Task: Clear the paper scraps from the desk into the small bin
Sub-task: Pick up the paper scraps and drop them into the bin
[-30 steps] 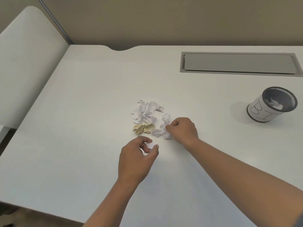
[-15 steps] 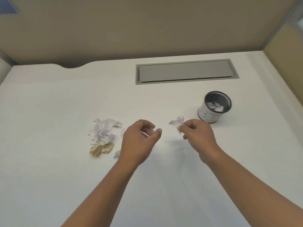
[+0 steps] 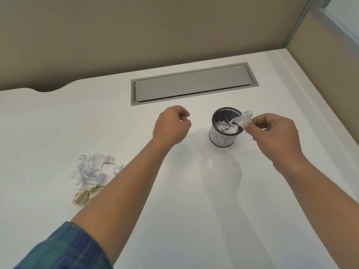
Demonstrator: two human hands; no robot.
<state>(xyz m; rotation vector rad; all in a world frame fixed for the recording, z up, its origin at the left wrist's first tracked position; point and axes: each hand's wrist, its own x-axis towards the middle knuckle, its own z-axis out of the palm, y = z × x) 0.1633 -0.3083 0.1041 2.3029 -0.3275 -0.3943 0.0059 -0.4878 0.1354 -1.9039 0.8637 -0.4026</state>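
The small black mesh bin (image 3: 223, 139), with a white label, stands on the white desk (image 3: 194, 210) and holds crumpled paper. My right hand (image 3: 274, 134) pinches a crumpled white scrap (image 3: 243, 120) just over the bin's right rim. My left hand (image 3: 171, 126) hovers left of the bin with its fingers curled shut; the small scrap it picked up is hidden inside them. A pile of white scraps (image 3: 91, 169) and some tan scraps (image 3: 87, 194) lie on the desk at the left, beside my left forearm.
A grey cable hatch (image 3: 192, 83) is set into the desk behind the bin. Beige partition walls (image 3: 174, 32) close off the back and the right side. The desk's back edge has a curved notch (image 3: 48, 90) at the far left.
Both hands lifted from the pile and travelled right to the bin, each with a scrap. The right hand's scrap is now over the bin's rim. My view swung right.
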